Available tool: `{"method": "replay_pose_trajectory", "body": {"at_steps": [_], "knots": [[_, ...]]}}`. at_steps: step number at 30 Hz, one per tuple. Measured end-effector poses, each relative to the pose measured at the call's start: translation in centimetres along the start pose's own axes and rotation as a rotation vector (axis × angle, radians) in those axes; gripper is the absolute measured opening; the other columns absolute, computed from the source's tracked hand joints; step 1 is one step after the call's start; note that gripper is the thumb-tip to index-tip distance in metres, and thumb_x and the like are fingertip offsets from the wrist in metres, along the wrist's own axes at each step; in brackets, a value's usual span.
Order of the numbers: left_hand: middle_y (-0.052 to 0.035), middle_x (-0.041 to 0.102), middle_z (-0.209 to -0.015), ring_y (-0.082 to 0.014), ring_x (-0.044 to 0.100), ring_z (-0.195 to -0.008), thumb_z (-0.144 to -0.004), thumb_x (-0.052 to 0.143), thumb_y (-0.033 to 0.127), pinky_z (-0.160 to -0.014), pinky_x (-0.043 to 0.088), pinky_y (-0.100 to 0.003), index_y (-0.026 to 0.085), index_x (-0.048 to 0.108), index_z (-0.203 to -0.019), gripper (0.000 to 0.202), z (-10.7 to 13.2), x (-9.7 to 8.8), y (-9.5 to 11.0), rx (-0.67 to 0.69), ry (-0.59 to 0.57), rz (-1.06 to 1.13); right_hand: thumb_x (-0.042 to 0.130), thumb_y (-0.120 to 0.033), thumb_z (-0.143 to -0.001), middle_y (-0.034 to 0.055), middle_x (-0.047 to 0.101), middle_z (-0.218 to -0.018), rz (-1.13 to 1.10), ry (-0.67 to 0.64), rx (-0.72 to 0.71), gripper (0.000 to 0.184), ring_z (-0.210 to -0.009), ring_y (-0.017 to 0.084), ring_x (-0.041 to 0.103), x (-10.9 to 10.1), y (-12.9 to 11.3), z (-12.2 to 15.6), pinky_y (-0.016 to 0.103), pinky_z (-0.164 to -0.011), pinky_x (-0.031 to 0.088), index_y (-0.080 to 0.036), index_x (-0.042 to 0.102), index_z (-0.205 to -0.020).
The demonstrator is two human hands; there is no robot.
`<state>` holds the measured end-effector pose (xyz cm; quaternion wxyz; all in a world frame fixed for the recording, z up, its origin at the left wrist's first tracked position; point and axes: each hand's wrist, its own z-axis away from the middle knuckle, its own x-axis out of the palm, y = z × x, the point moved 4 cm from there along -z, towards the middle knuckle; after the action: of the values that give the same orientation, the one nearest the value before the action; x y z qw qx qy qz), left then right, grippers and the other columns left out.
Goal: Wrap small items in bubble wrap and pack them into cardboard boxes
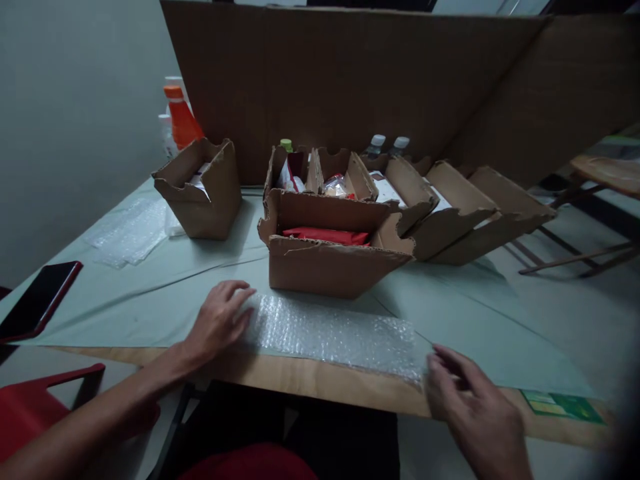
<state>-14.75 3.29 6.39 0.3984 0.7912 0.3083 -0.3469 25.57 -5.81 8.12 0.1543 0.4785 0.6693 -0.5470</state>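
Far left: phone (40, 301), dark screen up, lying on the pale green cloth (175, 297) that covers most of the counter (295, 377). Below it, beside the counter, a red plastic seat (30, 413), partly in view. Farther back on the cloth: bubble-wrap pieces (130, 233), lying flat, just beside a cardboard box (220, 200) with a cut-down top and something pale inside. Orange bottle (183, 120) behind that box.

Left hand (220, 321): palm down, fingers loosely curved, thumb and forefinger apart; at the left end of the bubble-wrap sheet (335, 337). Contact there cannot be confirmed.

Centre: the sheet lies flat along the near edge of the counter, in front of a second box (320, 270), which holds a red packet (327, 235). Behind, a row of similar boxes (463, 233) runs off to the right, several with packets inside; bottle caps (379, 141) show beyond, before a tall cardboard panel (350, 80).

Right hand (473, 403): thumb and forefinger close together at the sheet's right end; blurred, cannot tell whether they pinch the edge.

Far right: green card (563, 407) on the counter's near edge; wooden stool (607, 172) beyond, on the floor.
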Motion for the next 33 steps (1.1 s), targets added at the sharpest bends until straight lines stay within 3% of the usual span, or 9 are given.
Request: {"method": "replay_pose_trajectory", "body": {"at_steps": [4,9,11,14,17,21,24,27,33], "knots": [[-0.0102,0.066,-0.122,-0.0270,0.059,-0.115,-0.088,0.052,0.011,-0.097,0.050,-0.045,0.028,0.066,-0.115,0.035,0.4,1.9,4.1,0.196,-0.115,0.037,0.052,-0.026,-0.094,0.0080,0.073,-0.117,-0.049,-0.161,-0.495,0.025,-0.109,0.025,0.066,6.3,-8.2,0.7,0.044,-0.094,0.054,-0.024,0.068,-0.113],[-0.0154,0.063,-0.133,-0.0335,0.054,-0.126,-0.085,0.058,0.017,-0.103,0.048,-0.051,0.021,0.065,-0.121,0.037,0.9,4.1,3.1,0.163,-0.226,-0.062,0.054,-0.015,-0.091,0.0104,0.061,-0.139,-0.004,-0.453,-0.643,0.038,-0.124,0.028,0.057,14.1,-13.9,1.5,0.047,-0.100,0.051,-0.021,0.063,-0.128],[-0.0154,0.057,-0.143,-0.0345,0.048,-0.134,-0.088,0.059,0.024,-0.107,0.046,-0.052,0.021,0.061,-0.130,0.043,1.5,4.4,1.9,0.157,-0.265,-0.120,0.058,-0.019,-0.091,0.0105,0.060,-0.140,0.032,-0.492,-0.665,0.041,-0.126,0.028,0.056,15.0,-12.9,1.6,0.047,-0.102,0.050,-0.021,0.062,-0.131],[-0.0101,0.048,-0.154,-0.0311,0.039,-0.143,-0.093,0.054,0.023,-0.114,0.039,-0.051,0.024,0.051,-0.143,0.050,2.4,4.5,1.0,0.173,-0.307,-0.179,0.057,-0.026,-0.093,0.0097,0.060,-0.141,0.102,-0.439,-0.707,0.042,-0.128,0.028,0.055,13.9,-8.0,1.1,0.047,-0.103,0.048,-0.024,0.061,-0.134],[-0.0078,0.044,-0.157,-0.0303,0.035,-0.146,-0.095,0.052,0.023,-0.117,0.034,-0.051,0.025,0.048,-0.146,0.051,2.8,4.6,1.0,0.176,-0.328,-0.207,0.048,-0.033,-0.097,0.0097,0.059,-0.142,0.235,-0.345,-0.640,0.041,-0.127,0.029,0.056,10.7,-1.2,-0.3,0.047,-0.101,0.048,-0.025,0.061,-0.135],[-0.0085,0.044,-0.156,-0.0314,0.038,-0.144,-0.096,0.051,0.027,-0.116,0.036,-0.050,0.025,0.050,-0.144,0.048,2.7,4.6,1.2,0.175,-0.311,-0.182,0.037,-0.042,-0.099,0.0126,0.064,-0.136,0.385,-0.212,-0.368,0.044,-0.125,0.032,0.058,5.7,5.4,-2.6,0.050,-0.094,0.050,-0.022,0.066,-0.125],[-0.0134,0.047,-0.152,-0.0330,0.044,-0.138,-0.095,0.053,0.032,-0.109,0.043,-0.049,0.022,0.052,-0.139,0.045,2.6,3.6,0.7,0.122,-0.184,-0.172,0.039,-0.046,-0.098,0.0126,0.064,-0.135,0.349,-0.204,-0.290,0.045,-0.125,0.031,0.059,3.9,6.1,-3.6,0.049,-0.094,0.050,-0.020,0.065,-0.124],[-0.0147,0.061,-0.128,-0.0308,0.058,-0.115,-0.094,0.055,0.037,-0.095,0.049,-0.047,0.020,0.058,-0.128,0.039,2.4,1.8,-0.8,-0.039,-0.064,-0.237,0.042,-0.045,-0.096,0.0105,0.062,-0.138,0.283,-0.292,-0.292,0.045,-0.127,0.029,0.057,4.6,5.1,-4.4,0.047,-0.098,0.049,-0.022,0.062,-0.129],[-0.0077,0.064,-0.089,-0.0274,0.057,-0.088,-0.087,0.060,0.043,-0.081,0.045,-0.042,0.019,0.067,-0.089,0.025,1.7,0.9,-1.5,-0.369,-0.260,-0.308,0.051,-0.048,-0.086,0.0153,0.062,-0.137,0.269,-0.389,-0.291,0.038,-0.121,0.034,0.060,7.1,4.5,-5.5,0.048,-0.092,0.051,-0.020,0.073,-0.101]]}}
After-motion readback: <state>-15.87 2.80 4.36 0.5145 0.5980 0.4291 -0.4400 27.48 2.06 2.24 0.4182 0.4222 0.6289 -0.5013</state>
